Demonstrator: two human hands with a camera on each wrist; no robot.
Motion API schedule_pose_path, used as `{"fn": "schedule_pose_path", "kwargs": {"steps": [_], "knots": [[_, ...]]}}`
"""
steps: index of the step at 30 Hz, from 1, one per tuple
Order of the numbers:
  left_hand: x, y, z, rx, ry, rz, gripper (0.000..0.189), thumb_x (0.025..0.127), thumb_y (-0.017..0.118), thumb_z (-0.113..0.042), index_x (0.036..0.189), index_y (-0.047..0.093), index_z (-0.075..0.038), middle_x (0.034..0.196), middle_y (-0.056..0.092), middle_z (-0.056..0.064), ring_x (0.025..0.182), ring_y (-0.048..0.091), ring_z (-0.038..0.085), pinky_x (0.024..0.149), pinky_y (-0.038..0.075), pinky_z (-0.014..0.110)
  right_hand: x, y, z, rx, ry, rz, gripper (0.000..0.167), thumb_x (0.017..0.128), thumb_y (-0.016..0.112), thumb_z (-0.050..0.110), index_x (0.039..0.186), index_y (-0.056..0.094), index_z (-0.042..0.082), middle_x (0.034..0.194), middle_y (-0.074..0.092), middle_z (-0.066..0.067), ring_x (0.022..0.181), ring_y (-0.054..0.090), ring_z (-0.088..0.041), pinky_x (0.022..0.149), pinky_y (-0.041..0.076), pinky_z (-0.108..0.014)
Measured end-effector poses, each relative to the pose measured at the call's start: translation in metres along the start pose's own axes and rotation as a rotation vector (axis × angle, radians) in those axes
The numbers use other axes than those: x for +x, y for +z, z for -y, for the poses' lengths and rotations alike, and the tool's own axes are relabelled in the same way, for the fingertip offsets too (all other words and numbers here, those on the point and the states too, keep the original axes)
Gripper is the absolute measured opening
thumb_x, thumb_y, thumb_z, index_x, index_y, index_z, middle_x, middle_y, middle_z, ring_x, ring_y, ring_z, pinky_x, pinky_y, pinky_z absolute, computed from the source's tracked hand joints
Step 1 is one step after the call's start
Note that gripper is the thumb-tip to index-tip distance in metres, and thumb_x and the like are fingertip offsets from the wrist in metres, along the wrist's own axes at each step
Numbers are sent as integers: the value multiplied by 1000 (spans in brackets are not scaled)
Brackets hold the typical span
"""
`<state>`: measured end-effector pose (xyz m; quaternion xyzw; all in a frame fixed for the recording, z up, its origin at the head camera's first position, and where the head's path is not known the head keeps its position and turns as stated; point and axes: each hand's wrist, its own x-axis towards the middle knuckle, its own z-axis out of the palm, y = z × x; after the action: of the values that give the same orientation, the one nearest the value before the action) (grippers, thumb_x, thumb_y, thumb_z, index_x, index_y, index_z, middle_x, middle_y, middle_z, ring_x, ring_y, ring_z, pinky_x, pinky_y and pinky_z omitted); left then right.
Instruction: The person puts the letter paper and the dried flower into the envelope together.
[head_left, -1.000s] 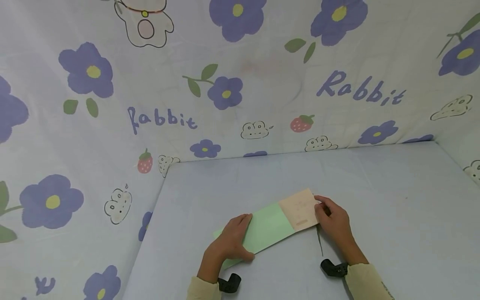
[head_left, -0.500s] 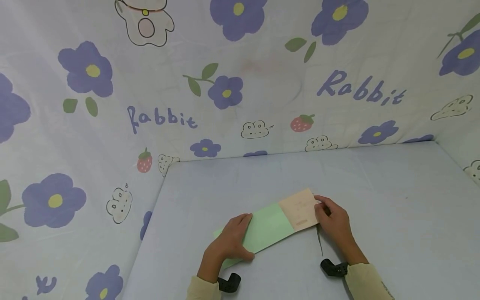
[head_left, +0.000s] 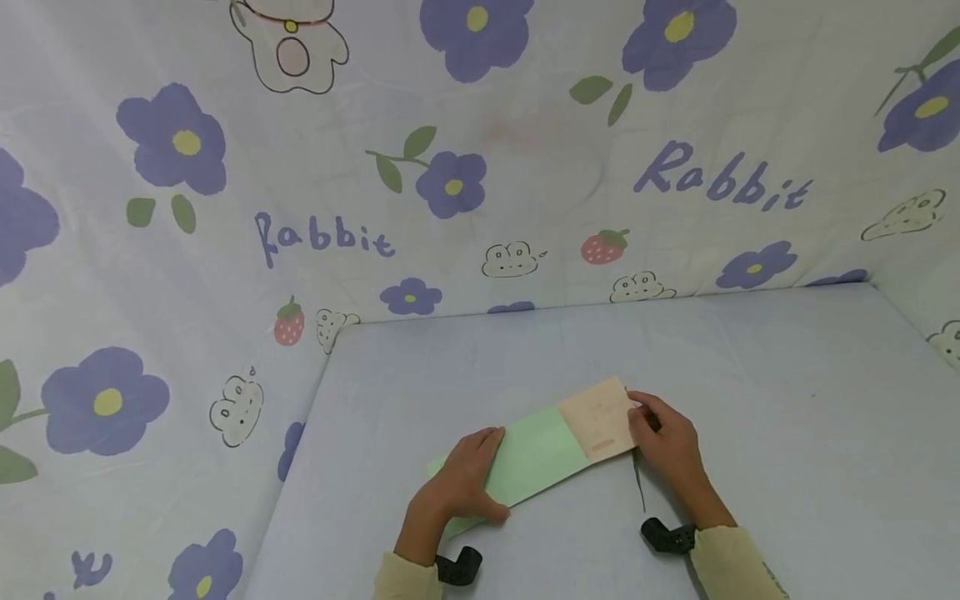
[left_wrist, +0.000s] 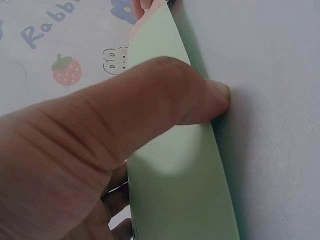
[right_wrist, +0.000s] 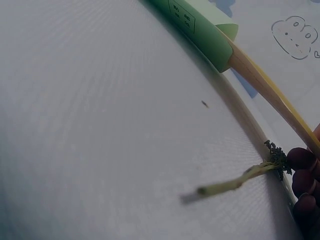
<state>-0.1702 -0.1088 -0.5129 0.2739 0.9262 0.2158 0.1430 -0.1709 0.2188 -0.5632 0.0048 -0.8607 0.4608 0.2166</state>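
Note:
A long flat beige packet (head_left: 597,418) in a green paper sleeve (head_left: 538,461) slants across the middle of the table. My left hand (head_left: 462,482) grips the sleeve across its width, thumb over the near edge and fingers at the far edge; the left wrist view shows the thumb (left_wrist: 165,95) over the green paper. My right hand (head_left: 667,437) pinches the packet's beige right end. Against those fingertips in the right wrist view is the dark leafy head of a thin sprig (right_wrist: 240,181), its pale stem pointing away. Small characters are printed on the sleeve's edge.
A pale cloth covers the table (head_left: 787,417). White fabric with purple flowers, strawberries and rabbit drawings hangs as a wall (head_left: 555,183) behind and at the sides. A tiny dark speck (right_wrist: 205,104) lies on the cloth. Each wrist carries a black camera (head_left: 459,567).

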Motion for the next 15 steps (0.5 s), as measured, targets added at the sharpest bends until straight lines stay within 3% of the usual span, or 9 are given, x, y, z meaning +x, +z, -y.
{"fn": "schedule_pose_path", "kwargs": {"steps": [15], "knots": [[-1, -2, -3, -9, -6, -5, 109, 70, 89, -27, 156, 29, 0, 156, 34, 13, 143, 31, 31, 114, 30, 46, -1, 1, 1, 8, -10, -19, 26, 97, 62, 6, 121, 70, 3, 80, 61, -3, 69, 49, -14, 61, 40, -23]]}}
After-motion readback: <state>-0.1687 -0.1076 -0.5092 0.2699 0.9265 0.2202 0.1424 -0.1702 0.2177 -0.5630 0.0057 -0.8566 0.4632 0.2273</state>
